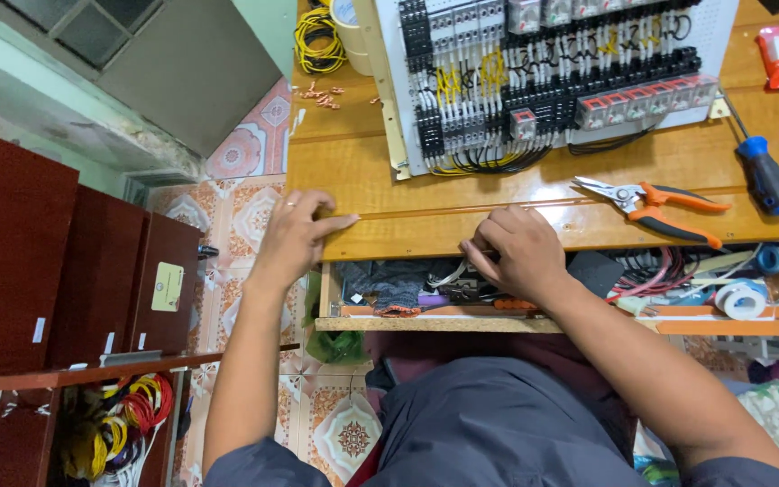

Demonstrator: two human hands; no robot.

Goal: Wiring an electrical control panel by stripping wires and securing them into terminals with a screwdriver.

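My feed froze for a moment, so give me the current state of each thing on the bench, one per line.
left hand: flat on the bench edge, pressing a thin wire
right hand: closed, pinching the wire
thin wire: stretched straight between both hands
orange-handled cutters: lying untouched, blades slightly apart
blue screwdriver: lying untouched
drawer: open, cluttered

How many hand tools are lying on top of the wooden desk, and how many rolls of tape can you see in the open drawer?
Orange-handled cutters: 1
Blue-handled screwdriver: 1
Tape rolls in the drawer: 2, white and blue
Total: 4
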